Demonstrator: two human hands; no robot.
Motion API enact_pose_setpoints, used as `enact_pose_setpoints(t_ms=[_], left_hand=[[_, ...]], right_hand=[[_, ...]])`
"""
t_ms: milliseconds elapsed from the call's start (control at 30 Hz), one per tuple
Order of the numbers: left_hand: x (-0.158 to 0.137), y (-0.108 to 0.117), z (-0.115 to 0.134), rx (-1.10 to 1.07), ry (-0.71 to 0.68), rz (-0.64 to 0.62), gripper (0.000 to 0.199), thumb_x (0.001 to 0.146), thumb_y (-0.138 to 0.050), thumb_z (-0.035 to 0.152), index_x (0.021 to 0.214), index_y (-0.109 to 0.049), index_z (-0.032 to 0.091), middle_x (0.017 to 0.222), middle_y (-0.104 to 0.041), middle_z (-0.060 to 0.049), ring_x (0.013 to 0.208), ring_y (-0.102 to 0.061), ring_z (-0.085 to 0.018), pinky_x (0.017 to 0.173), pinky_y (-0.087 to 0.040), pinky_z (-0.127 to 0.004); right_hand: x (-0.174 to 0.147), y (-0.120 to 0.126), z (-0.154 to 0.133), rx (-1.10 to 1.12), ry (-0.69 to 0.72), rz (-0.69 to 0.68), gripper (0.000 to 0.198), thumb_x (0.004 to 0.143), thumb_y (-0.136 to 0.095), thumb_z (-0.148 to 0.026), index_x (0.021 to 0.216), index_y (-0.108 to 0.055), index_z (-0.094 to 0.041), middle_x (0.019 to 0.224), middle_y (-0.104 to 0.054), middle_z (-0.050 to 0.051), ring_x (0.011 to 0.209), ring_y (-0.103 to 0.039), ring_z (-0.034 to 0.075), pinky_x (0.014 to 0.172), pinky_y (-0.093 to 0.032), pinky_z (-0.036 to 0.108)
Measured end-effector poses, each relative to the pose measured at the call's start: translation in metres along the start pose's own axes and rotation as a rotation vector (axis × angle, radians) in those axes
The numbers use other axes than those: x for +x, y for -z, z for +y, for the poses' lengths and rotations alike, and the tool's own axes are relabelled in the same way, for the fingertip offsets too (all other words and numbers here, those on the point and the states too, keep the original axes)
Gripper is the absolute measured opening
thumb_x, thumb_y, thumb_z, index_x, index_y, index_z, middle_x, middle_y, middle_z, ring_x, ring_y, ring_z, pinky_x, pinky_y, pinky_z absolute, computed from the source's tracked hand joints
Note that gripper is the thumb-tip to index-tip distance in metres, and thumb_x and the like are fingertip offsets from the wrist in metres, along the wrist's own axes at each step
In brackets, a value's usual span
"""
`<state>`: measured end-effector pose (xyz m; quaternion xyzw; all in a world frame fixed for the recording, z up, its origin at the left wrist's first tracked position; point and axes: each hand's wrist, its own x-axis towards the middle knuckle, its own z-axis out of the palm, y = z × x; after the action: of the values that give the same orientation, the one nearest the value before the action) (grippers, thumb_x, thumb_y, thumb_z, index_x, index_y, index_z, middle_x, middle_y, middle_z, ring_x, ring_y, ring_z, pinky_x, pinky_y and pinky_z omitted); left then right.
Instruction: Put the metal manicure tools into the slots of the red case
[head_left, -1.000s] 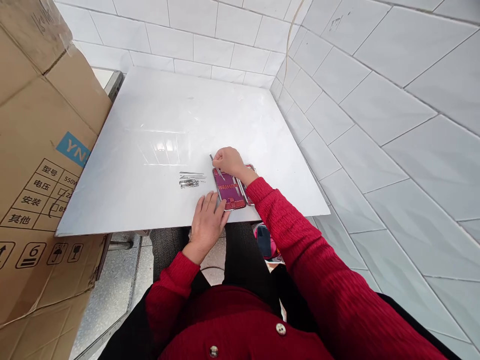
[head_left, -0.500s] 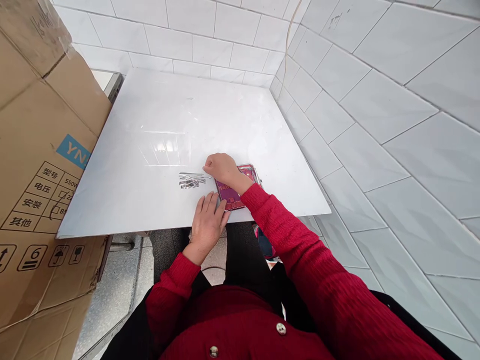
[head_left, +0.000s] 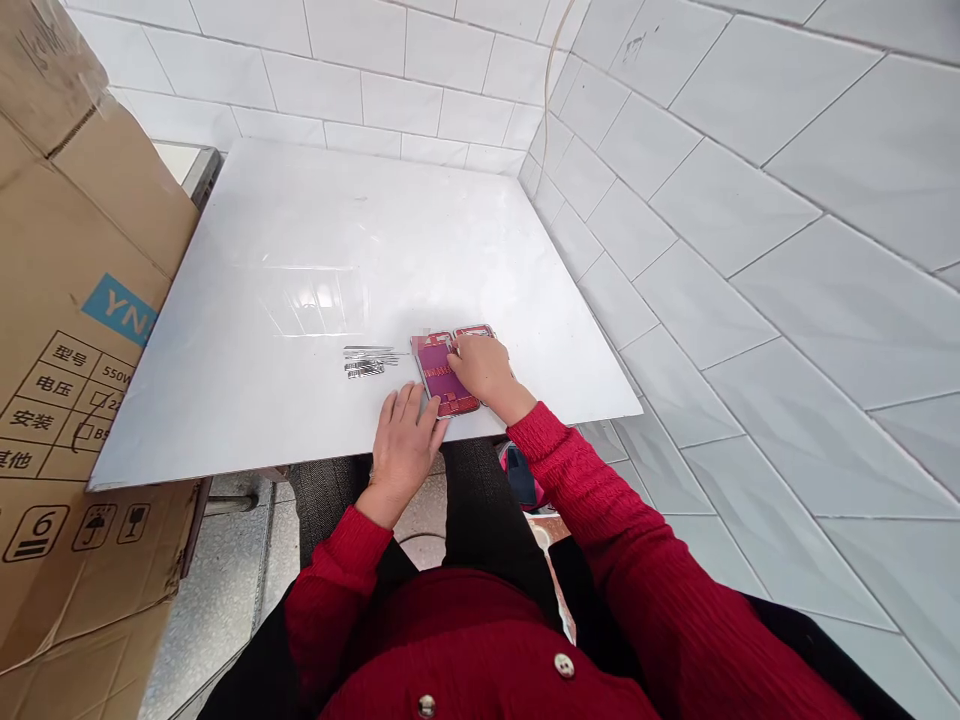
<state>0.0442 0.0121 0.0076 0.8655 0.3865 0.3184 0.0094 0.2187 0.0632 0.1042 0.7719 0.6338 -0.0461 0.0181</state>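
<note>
Shifted toward three o'clock since the earlier frame, the right hand [head_left: 484,372] now curls over the open purple-and-red case [head_left: 442,386]; whether it pinches anything, I cannot tell. Beneath, the white bench [head_left: 420,230] fills the middle, the case lying toward its five o'clock edge. The left hand [head_left: 405,440], fingers slightly spread, touches the case's seven o'clock corner. Thin metal tools [head_left: 365,368] lie at the case's nine o'clock.

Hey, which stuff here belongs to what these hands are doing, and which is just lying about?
Apparently in use:
open red-and-purple case, touched by the left hand, the right hand over it
thin metal pieces beside it
white table beneath both

Apparently just around:
cardboard box, left
cord by the wall
pink-and-blue item below the table edge
</note>
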Motion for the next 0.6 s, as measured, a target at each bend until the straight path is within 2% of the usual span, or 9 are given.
enact_pose_setpoints(t_ms=[333,600], left_hand=[[0.001,-0.001,-0.001,0.047,-0.017,0.010,0.033,0.107,-0.054,0.033,0.126,-0.073,0.014,0.138,-0.069,-0.023,0.135,-0.064,-0.037,0.115,-0.050,-0.057],[0.001,-0.001,0.001,0.061,-0.017,0.027,0.032,0.108,-0.054,0.033,0.125,-0.073,0.014,0.138,-0.070,-0.022,0.134,-0.064,-0.036,0.116,-0.050,-0.055]], right_hand=[[-0.005,0.005,-0.016,-0.033,-0.010,-0.037,0.032,0.106,-0.046,-0.022,0.121,-0.073,-0.011,0.120,-0.077,0.022,0.115,-0.074,0.030,0.090,-0.054,0.034],[0.017,0.005,-0.011,-0.013,-0.019,-0.043,0.029,0.103,-0.054,-0.022,0.119,-0.076,-0.011,0.115,-0.078,0.022,0.116,-0.074,0.031,0.095,-0.054,0.034]])
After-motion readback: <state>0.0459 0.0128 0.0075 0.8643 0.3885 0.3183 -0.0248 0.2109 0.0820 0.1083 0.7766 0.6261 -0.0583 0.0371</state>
